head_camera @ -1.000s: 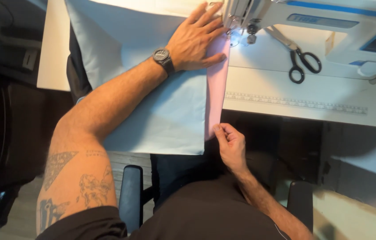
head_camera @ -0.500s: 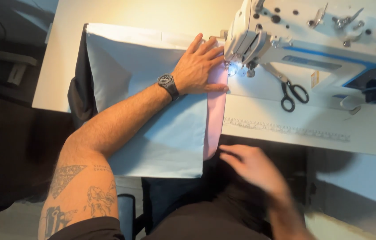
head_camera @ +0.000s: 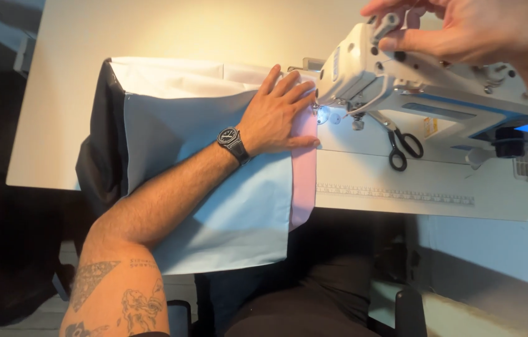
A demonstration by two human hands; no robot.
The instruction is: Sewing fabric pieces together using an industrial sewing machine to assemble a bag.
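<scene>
A black fabric layer (head_camera: 92,165) is seen hanging off the pale table (head_camera: 170,31) well to the left of the white industrial sewing machine (head_camera: 426,87). Next to it, a pale blue rectangular fabric panel (head_camera: 214,206) is spread flat, its lower part overhanging the table's near edge. The left hand (head_camera: 276,115), wearing a dark wristwatch (head_camera: 231,140), is pressed flat with fingers spread on the panel, apparently so the cloth is kept from slipping beside the needle. A pink fabric strip (head_camera: 304,178) is laid along the panel's right edge, directly left of the machine. Black-handled scissors (head_camera: 403,146) are left under the machine's arm, where bare table remains. The right hand (head_camera: 463,28) is held atop the machine, fingertips pinching a small part there
</scene>
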